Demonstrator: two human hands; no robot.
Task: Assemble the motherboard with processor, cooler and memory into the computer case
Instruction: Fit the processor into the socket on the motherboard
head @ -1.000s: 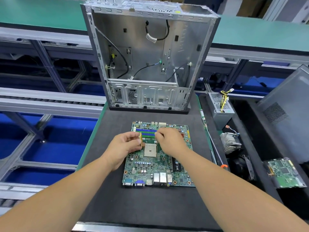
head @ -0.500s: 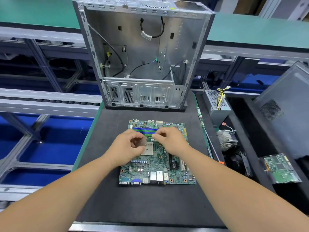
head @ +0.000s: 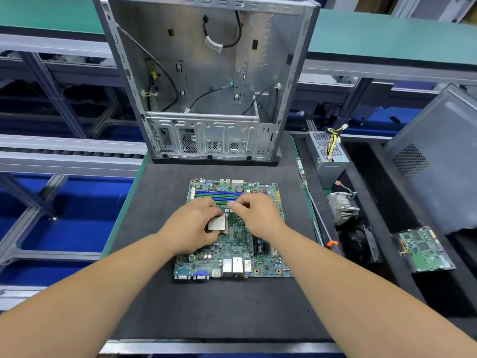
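A green motherboard lies flat on the black mat, ports toward me. My left hand grips a square silver processor by its edges and holds it low over the socket, slightly tilted. My right hand rests on the board to the right, its fingertips pinched together just past the processor's far right corner; I cannot see anything between them. Blue and green memory slots run along the board's far edge. The open metal computer case stands behind the board, with loose cables inside. A finned cooler lies at the right.
Right of the mat, a recessed black tray holds a grey power supply with yellow wires, an orange-handled screwdriver and a drive with its green circuit board up. A grey side panel leans at far right. Conveyor rails run left.
My left hand has turned the processor from upright on its edge to nearly flat and lowered it onto the socket. My right hand stayed beside it. The camera moved closer.
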